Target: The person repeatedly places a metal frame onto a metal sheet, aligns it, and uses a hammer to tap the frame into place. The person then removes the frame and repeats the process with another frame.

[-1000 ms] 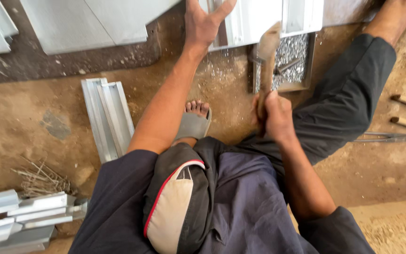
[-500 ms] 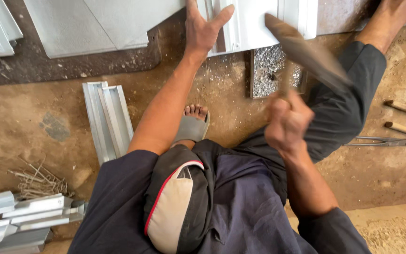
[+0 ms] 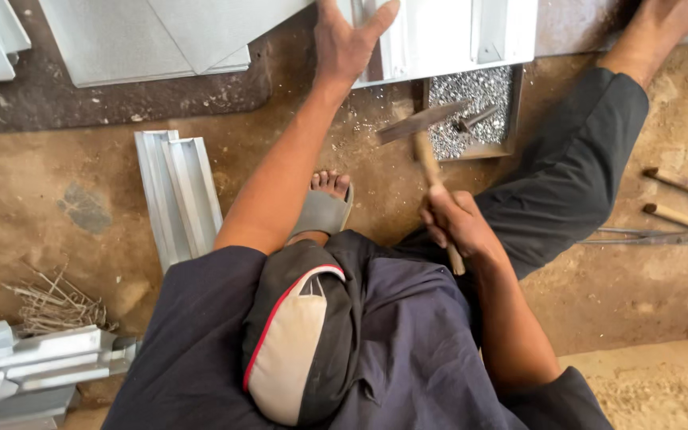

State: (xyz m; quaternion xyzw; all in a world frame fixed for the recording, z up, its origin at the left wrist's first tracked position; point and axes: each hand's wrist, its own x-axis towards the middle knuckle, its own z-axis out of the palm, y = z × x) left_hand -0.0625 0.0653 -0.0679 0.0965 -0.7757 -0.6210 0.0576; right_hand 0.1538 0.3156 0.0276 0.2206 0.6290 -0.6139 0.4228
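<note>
I sit on the dirt floor and look down over my cap and lap. My left hand (image 3: 347,40) lies flat, fingers spread, on a sheet-metal piece (image 3: 439,36) at the top. A hammer (image 3: 424,135) is gripped by its wooden handle in my right hand (image 3: 455,227). Its metal head hangs just above the ground, beside a square metal block (image 3: 471,111) strewn with shiny filings. A small punch lies on that block.
Folded metal channels (image 3: 178,191) lie on the floor at left. More stacked profiles (image 3: 33,366) sit at the lower left beside a bundle of wires (image 3: 53,306). Grey sheets (image 3: 153,40) lie at the top left. Wooden-handled tools (image 3: 682,203) rest at right.
My right hand first held the hammer low near the block, then raised it high, and now it has swung down again. My left hand has stayed pressed on the sheet-metal piece.
</note>
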